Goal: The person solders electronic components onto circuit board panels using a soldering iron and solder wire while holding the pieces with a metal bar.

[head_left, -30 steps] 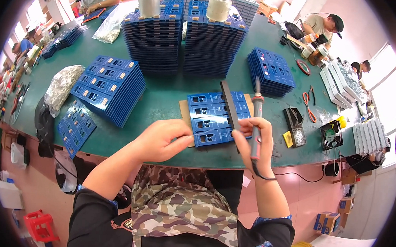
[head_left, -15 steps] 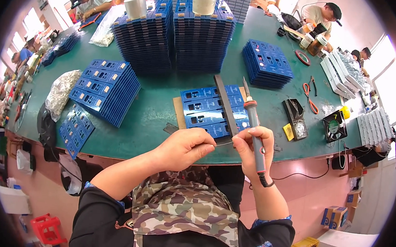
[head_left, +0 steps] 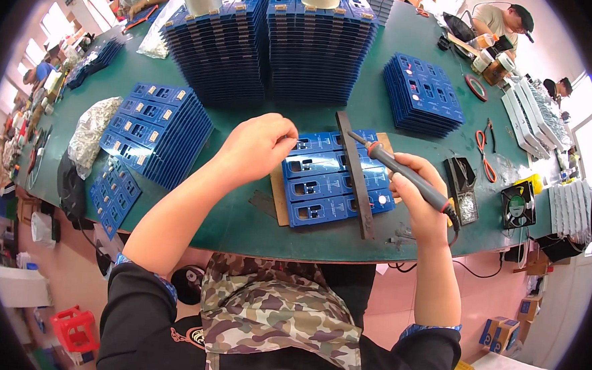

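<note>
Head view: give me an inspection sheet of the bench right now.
Surface: green table, crowded.
Job's things: blue tray on brown board, dark bar across it; soldering iron.
Clutter: blue tray stacks, tape rolls, foil bag, red-handled pliers, small fan.
Grippers: left hand pinched over tray's left end; right hand grips the iron.
Cables: iron's cord runs off the table edge.
Surroundings: other people at the far side.
</note>
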Demonstrator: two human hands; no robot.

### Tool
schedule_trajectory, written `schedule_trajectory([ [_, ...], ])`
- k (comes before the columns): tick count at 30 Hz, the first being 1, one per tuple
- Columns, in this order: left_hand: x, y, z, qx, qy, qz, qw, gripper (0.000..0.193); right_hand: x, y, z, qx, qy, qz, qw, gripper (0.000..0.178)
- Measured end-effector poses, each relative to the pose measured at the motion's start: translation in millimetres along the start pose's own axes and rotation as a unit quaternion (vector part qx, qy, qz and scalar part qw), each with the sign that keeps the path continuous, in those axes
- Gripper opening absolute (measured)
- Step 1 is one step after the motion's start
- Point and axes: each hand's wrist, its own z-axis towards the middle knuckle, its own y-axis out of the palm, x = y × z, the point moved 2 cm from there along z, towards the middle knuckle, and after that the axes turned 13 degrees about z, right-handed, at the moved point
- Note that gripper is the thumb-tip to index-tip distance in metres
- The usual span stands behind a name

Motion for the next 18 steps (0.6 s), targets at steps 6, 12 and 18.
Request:
schedule_trajectory([
  [6,-1.8,14.7,21.8,-0.004,0.002,0.033,0.999,0.014,20.1,2.1,17.6,-0.014,-0.035,-0.033,0.999,0.018],
  [12,-3.2,21.2,26.3,-0.029,-0.001,0.031,0.999,0.015,25.7,2.9,22.2,-0.023,-0.043,-0.044,0.998,0.018],
  [18,-7.1,27.5,30.9,-0.034,0.001,0.039,0.999,0.015,33.8,1.3,27.4,-0.02,-0.052,-0.068,0.996,0.019],
])
